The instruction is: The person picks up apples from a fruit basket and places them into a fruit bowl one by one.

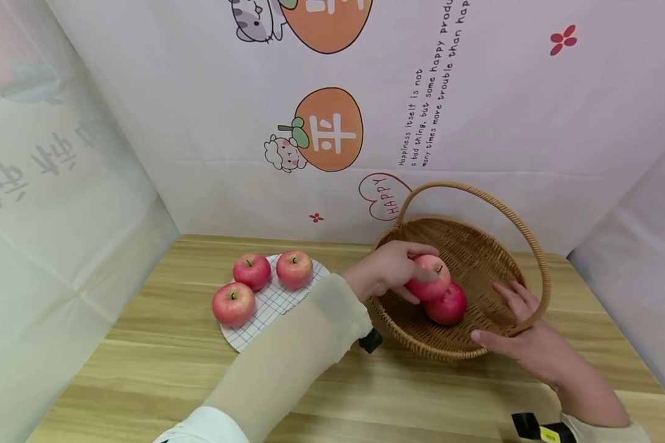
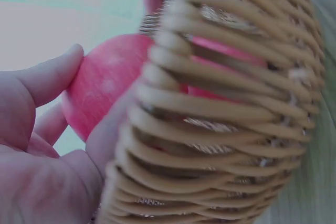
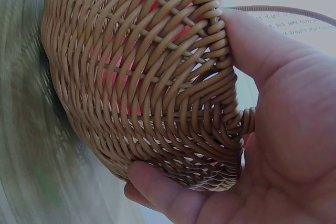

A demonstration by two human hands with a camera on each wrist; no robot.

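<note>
In the head view my left hand [image 1: 396, 267] reaches over the near-left rim of a brown wicker basket [image 1: 487, 271] and holds a red apple [image 1: 429, 280] between thumb and fingers. Just below it, a darker red apple [image 1: 447, 304] lies inside the basket. From the left wrist view, the thumb and fingers are curled about the held apple [image 2: 107, 80], partly hidden by the woven wall. My right hand [image 1: 523, 329] grips the basket's right rim by the foot of the handle. The right wrist view shows its fingers [image 3: 168, 190] against the weave.
Left of the basket, three red apples, one being the nearest apple [image 1: 234, 304], rest on a round white checked mat [image 1: 271, 307]. Beneath lies a wooden table [image 1: 144, 369]. A printed cloth [image 1: 227, 123] stands behind. The arched handle [image 1: 510, 215] rises above the basket.
</note>
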